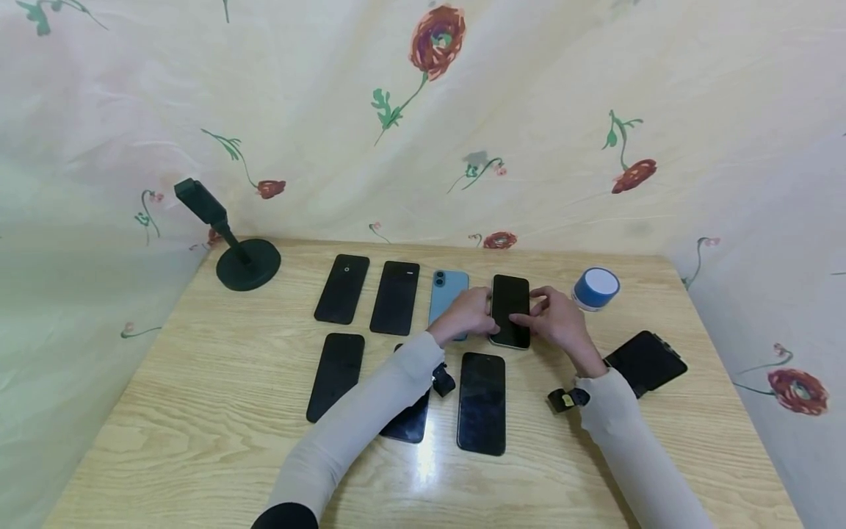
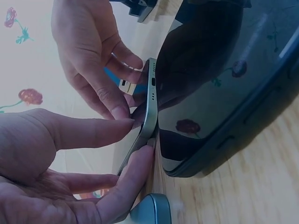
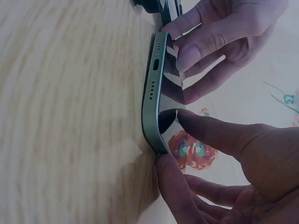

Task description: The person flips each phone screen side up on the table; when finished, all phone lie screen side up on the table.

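Observation:
A smartphone (image 1: 510, 294) with a dark, glossy screen and a pale green metal edge lies face up towards the back of the table. My left hand (image 1: 471, 311) grips its left side; in the left wrist view the thumb is on the screen edge and a finger is at the underside. From the other side my right hand (image 1: 560, 317) pinches it, thumb over the screen and a finger against the lower corner in the right wrist view. A blue smartphone (image 1: 451, 283) lies camera side up just left, partly covered by my left hand.
Several black smartphones lie in two rows, among them one at the back left (image 1: 341, 289) and one in front (image 1: 482, 404). My left forearm crosses another phone (image 1: 406, 422). A blue-and-white cylinder (image 1: 596, 288), a flat black device (image 1: 651, 361) and a black stand (image 1: 248, 264) are around them.

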The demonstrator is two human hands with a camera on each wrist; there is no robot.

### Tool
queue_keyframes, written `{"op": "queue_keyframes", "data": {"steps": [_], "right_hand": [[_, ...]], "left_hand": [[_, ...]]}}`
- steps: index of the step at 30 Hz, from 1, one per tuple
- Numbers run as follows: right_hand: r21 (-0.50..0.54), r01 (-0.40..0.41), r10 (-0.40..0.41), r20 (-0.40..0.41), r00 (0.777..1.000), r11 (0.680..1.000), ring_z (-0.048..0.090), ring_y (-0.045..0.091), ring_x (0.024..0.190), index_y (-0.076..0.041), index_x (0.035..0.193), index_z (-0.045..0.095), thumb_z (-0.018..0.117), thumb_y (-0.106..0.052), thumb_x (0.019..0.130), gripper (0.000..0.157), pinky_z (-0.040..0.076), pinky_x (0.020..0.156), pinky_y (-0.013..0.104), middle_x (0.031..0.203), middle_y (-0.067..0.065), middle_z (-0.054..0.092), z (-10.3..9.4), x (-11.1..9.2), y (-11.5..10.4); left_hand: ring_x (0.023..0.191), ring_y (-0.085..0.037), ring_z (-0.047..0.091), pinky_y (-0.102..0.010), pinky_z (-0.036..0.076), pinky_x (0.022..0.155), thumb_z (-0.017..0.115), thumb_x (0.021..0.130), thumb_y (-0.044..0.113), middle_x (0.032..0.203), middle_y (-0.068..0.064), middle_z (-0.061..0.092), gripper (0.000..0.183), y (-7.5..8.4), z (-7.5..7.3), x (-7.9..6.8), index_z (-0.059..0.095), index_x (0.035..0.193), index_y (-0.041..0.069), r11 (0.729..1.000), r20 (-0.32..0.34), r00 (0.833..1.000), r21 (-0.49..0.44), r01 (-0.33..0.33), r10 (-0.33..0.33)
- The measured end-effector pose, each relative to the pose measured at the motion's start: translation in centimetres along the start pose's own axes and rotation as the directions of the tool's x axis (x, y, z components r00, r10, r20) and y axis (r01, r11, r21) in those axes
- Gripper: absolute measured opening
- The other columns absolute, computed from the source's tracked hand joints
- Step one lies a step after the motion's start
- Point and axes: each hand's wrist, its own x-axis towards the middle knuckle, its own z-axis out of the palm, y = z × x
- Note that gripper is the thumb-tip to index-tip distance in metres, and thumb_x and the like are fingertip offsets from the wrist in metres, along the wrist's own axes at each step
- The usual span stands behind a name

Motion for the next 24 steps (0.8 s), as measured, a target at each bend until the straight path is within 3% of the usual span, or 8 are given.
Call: {"op": "queue_keyframes", "data": {"steps": [5,9,17,24], "right_hand": [[0.016,0.003,-0.004,0.013,1.0,1.0,0.071,0.017,0.078,0.004,0.15,0.045,0.077,-0.038,0.094,0.076,0.047,0.072,0.025,0.115,0.023,0.07,-0.1,0.0,0.0],[0.04,0.033,-0.034,0.025,0.999,0.999,0.07,0.019,0.078,0.006,0.15,0.045,0.075,-0.036,0.096,0.075,0.048,0.071,0.025,0.112,0.023,0.072,-0.5,-0.1,0.0],[0.02,0.054,-0.055,0.019,0.998,0.998,0.067,0.026,0.089,0.001,0.149,0.048,0.074,-0.044,0.096,0.075,0.049,0.069,0.025,0.116,0.023,0.07,-0.8,-0.2,-0.6],[0.024,0.093,-0.093,0.03,0.995,0.995,0.072,0.028,0.092,0.0,0.15,0.047,0.073,-0.043,0.096,0.074,0.054,0.07,0.026,0.122,0.026,0.069,-0.9,-0.1,-1.3]], "left_hand": [[0.084,-0.017,0.061,-0.026,0.047,0.072,0.082,0.089,0.018,0.102,-0.008,0.075,0.077,0.1,-0.1,0.0,0.046,0.156,0.005,1.0,0.005,1.0,0.004,0.012,-0.012],[0.084,-0.016,0.061,-0.027,0.048,0.074,0.084,0.088,0.022,0.104,-0.008,0.073,0.081,-0.1,-0.3,-0.3,0.045,0.156,0.005,1.0,0.008,1.0,-0.018,0.011,-0.011],[0.106,-0.02,0.068,-0.036,0.056,0.093,0.087,0.086,0.021,0.128,-0.007,0.069,0.086,-0.9,-0.9,-1.2,0.042,0.159,0.014,0.991,0.032,0.999,-0.128,-0.034,0.038],[0.116,-0.026,0.07,-0.037,0.059,0.092,0.085,0.088,0.018,0.141,-0.011,0.064,0.084,-1.7,-1.6,-2.1,0.041,0.159,0.016,0.973,0.047,0.99,-0.198,-0.121,0.132]]}}
